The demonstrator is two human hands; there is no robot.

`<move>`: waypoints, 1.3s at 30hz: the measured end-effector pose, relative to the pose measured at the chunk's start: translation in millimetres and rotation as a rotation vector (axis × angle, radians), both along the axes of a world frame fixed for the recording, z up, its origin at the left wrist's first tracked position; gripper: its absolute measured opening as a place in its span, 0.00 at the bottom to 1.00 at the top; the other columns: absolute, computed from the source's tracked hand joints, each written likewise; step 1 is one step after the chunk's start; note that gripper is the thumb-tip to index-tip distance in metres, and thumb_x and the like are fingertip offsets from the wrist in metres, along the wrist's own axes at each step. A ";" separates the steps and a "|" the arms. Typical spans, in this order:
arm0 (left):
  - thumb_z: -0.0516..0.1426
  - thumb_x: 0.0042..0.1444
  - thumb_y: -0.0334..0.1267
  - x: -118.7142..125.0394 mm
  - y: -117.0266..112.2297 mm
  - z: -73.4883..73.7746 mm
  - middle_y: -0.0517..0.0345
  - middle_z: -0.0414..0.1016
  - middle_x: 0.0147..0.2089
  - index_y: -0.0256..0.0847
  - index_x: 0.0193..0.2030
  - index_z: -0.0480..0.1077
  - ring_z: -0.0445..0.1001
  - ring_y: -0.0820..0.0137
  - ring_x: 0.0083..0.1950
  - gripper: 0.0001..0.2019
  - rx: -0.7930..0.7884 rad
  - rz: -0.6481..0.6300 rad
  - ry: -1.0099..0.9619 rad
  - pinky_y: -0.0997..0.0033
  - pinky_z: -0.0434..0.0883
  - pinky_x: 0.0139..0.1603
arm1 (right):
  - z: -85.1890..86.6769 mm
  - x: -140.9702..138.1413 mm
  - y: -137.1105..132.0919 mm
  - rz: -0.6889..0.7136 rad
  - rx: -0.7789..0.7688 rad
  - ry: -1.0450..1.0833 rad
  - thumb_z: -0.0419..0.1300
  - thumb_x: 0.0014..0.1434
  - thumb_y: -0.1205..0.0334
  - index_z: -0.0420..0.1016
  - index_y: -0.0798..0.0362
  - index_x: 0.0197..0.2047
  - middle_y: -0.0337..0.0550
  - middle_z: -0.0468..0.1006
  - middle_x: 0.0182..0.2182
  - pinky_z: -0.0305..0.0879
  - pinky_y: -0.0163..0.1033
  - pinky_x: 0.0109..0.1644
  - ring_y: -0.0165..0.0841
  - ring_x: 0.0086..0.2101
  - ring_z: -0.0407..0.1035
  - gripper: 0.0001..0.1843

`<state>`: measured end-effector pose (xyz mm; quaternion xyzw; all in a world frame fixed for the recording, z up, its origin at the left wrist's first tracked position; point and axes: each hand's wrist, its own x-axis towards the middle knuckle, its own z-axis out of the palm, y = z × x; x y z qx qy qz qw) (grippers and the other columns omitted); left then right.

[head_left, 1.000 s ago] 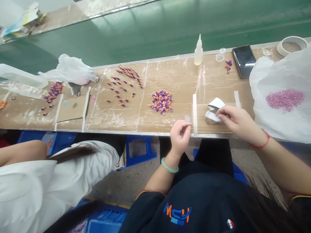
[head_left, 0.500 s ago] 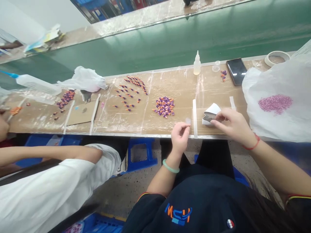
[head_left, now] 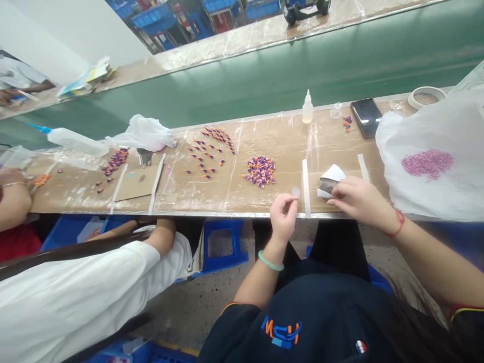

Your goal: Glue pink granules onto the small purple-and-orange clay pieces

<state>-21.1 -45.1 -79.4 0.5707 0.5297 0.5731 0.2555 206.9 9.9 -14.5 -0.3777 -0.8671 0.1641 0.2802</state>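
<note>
My left hand [head_left: 284,217] hangs at the table's front edge, thumb and forefinger pinched together; whatever lies between them is too small to make out. A small clear patch [head_left: 295,192] on the table is just beyond its fingertips. My right hand [head_left: 359,201] has bent fingers drawn together at the right side of a folded white paper holder [head_left: 333,173] with a dark grey inside. Its fingertips partly cover the holder, and what they pinch is hidden. Left of the holder runs a white tape strip [head_left: 306,189]. A heap of small purple-and-orange pieces [head_left: 260,170] lies beyond my left hand.
Rows of similar pieces [head_left: 204,156] lie further left. Along the back stand a dropper bottle [head_left: 307,108], a clear cap [head_left: 336,111] and a phone [head_left: 366,117]. A white plastic bag [head_left: 427,196] bearing pink bits [head_left: 427,164] is at right. A co-worker's white sleeve [head_left: 113,277] is at left.
The view has shifted slightly. My right fingers have closed in and lowered at the paper holder, which looks turned a little. My left hand keeps its pinch. The co-worker's arm at left has moved.
</note>
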 end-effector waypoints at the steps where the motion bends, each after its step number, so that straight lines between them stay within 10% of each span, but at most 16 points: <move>1: 0.57 0.62 0.34 -0.1 0.0 -0.3 0.55 0.76 0.36 0.40 0.37 0.76 0.75 0.68 0.38 0.05 0.002 -0.001 0.002 0.68 0.73 0.40 | 1.0 0.8 -0.1 0.014 0.016 -0.001 0.60 0.64 0.60 0.69 0.51 0.27 0.40 0.75 0.25 0.62 0.39 0.32 0.33 0.28 0.68 0.14; 9: 0.57 0.62 0.33 -0.6 -0.5 -3.2 0.54 0.77 0.37 0.40 0.37 0.76 0.76 0.67 0.39 0.06 0.013 0.006 0.002 0.68 0.73 0.41 | 25.3 20.4 13.6 -0.339 0.287 0.192 0.63 0.64 0.60 0.77 0.51 0.33 0.42 0.78 0.28 0.64 0.41 0.34 0.34 0.29 0.69 0.08; 16: 0.57 0.61 0.32 -0.4 -0.8 -2.6 0.54 0.77 0.36 0.40 0.37 0.76 0.76 0.68 0.39 0.06 0.022 0.001 0.003 0.67 0.72 0.41 | -0.5 0.2 -2.3 -0.128 -0.001 0.012 0.56 0.65 0.60 0.74 0.52 0.27 0.44 0.77 0.28 0.63 0.42 0.38 0.35 0.32 0.69 0.15; 31: 0.57 0.61 0.33 -1.5 -1.2 -5.7 0.55 0.76 0.36 0.40 0.37 0.76 0.74 0.68 0.37 0.05 0.031 -0.012 -0.011 0.69 0.71 0.38 | -6.5 -2.8 5.8 -0.329 -0.447 0.001 0.61 0.54 0.47 0.67 0.51 0.22 0.39 0.72 0.20 0.58 0.38 0.29 0.31 0.23 0.65 0.18; 39: 0.57 0.61 0.33 -2.2 -1.5 -6.6 0.55 0.76 0.36 0.40 0.37 0.76 0.75 0.68 0.37 0.05 0.033 -0.016 -0.022 0.68 0.72 0.39 | -9.0 -3.9 11.3 -0.401 -0.386 0.029 0.59 0.52 0.54 0.66 0.51 0.22 0.40 0.74 0.22 0.58 0.39 0.32 0.33 0.26 0.67 0.12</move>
